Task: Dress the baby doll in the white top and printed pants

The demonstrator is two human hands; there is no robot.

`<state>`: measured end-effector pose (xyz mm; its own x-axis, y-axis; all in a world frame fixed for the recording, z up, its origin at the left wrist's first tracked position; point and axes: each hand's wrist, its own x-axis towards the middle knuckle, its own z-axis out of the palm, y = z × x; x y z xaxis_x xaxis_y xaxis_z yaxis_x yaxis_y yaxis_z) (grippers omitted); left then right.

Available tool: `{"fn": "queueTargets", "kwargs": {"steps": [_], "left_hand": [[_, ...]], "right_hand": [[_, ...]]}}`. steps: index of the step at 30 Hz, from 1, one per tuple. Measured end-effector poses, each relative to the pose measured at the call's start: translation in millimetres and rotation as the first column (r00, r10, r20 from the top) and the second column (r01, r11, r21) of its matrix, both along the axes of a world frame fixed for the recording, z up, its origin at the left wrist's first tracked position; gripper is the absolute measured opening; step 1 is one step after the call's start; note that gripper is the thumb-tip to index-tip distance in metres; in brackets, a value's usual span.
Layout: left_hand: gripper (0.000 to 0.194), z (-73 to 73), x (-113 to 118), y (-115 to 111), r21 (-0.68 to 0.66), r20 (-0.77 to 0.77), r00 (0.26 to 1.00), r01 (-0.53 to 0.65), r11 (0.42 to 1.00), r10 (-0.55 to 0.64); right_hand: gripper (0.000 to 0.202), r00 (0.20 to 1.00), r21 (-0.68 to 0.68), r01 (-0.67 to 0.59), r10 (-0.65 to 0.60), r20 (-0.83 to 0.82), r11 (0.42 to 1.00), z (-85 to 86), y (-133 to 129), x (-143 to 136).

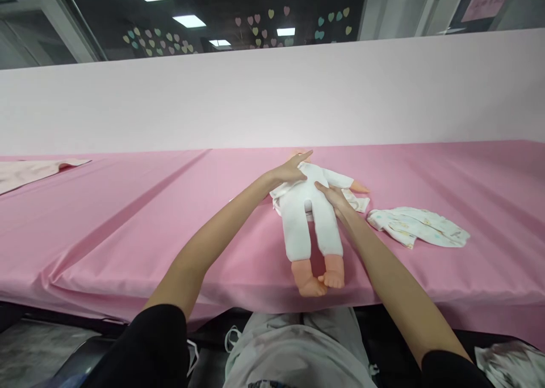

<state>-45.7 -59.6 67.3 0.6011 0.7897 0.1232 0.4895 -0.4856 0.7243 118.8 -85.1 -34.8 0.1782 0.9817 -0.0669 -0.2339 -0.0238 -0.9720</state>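
Observation:
A baby doll with a white cloth body and bare plastic feet lies on its back on the pink-covered table, its feet toward me. Across its upper chest lies my left hand, the index finger stretched toward the neck and the thumb apart. It hides much of the doll's head and one shoulder. My right hand grips the doll's side at the waist, thumb on the belly and other fingers mostly hidden. White baby clothing shows partly from beneath the doll.
To the right of the doll lies a small patterned white garment. A pale cloth rests at the table's far left. The pink table cover has folds and hangs over the front edge. A white wall stands behind the table.

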Motion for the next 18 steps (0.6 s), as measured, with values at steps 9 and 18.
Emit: {"fn": "queueTargets", "kwargs": {"steps": [9,18], "left_hand": [[0.080,-40.4,-37,-17,0.406,-0.240,0.906,-0.233,0.884,0.349],[0.044,-17.0,-20,-31,0.198,0.073,0.992,-0.116,0.973,0.103]], "right_hand": [[0.020,1.000,-0.029,0.002,-0.002,0.002,1.000,-0.3,4,-2],[0.026,0.999,-0.012,-0.049,0.049,0.004,0.999,-6.9,9,-5]]}}
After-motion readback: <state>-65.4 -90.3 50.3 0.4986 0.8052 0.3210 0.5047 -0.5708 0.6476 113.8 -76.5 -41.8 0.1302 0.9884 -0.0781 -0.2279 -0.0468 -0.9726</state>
